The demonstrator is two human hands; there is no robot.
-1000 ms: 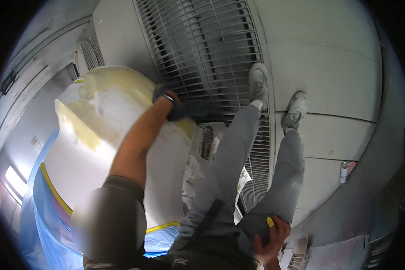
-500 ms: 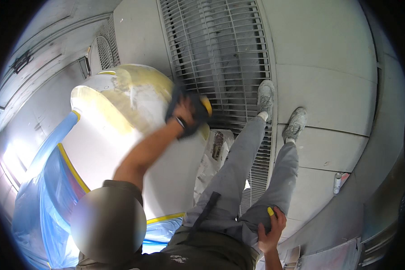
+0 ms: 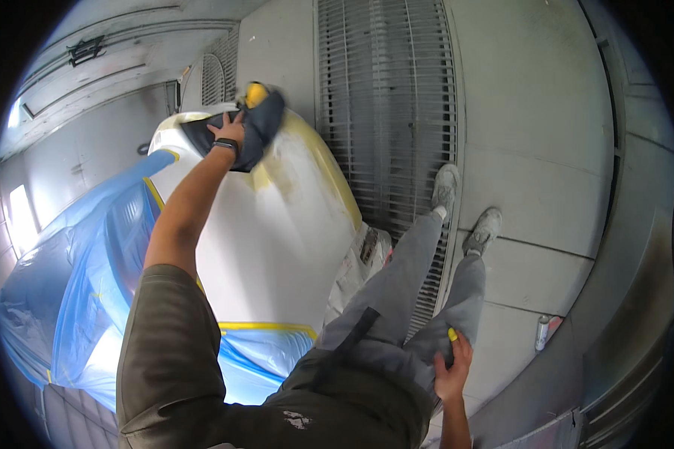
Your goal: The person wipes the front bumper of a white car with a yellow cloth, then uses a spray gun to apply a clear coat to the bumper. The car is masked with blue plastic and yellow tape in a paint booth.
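Note:
My left hand reaches far forward, fingers spread over a dark cloth held against the white car panel. A round yellow piece, blurred by motion, shows at the cloth's far edge; I cannot tell what it is. Yellowish and greyish sanded-looking patches cover the panel's far end and right side. My right hand hangs beside my right thigh, its fingers apart. Something small and yellow is at one fingertip, perhaps a cover or tape.
Blue plastic sheeting edged with yellow tape drapes the left and near side. Crumpled paper hangs by the panel's right edge. A metal floor grate runs beside my feet. A spray can stands on the floor at right.
My left hand and the dark cloth have swept forward and left, from the panel's right edge to its far end. The right hand stays by the thigh. The view has shifted slightly.

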